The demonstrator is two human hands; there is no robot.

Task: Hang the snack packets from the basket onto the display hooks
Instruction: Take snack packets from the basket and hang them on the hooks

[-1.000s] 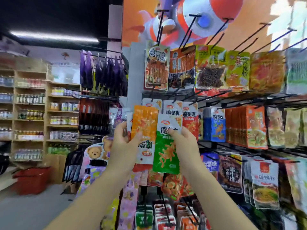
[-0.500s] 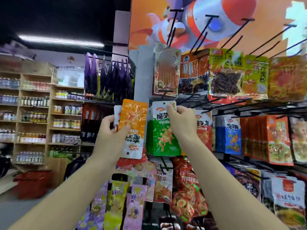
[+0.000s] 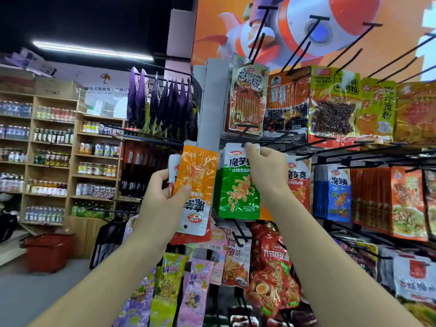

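Observation:
My left hand (image 3: 162,197) grips a small stack of snack packets with an upside-down orange packet (image 3: 197,185) in front. My right hand (image 3: 266,171) pinches the top of a green and white packet (image 3: 236,187) and holds it up against the tip of a black display hook (image 3: 244,135) in the middle row. More red packets (image 3: 298,182) of the same brand hang just right of it. A red basket (image 3: 48,252) sits on the floor at the far left.
The rack holds rows of hanging snack bags and long black hooks (image 3: 304,43) jutting toward me; several top hooks are bare. Purple bags (image 3: 160,102) hang left of the rack. Wooden shelves with bottles (image 3: 52,159) line the left wall beyond an open aisle.
My right hand has lifted the green packet from chest height to the hook's tip. My left hand with its stack has shifted left and slightly up.

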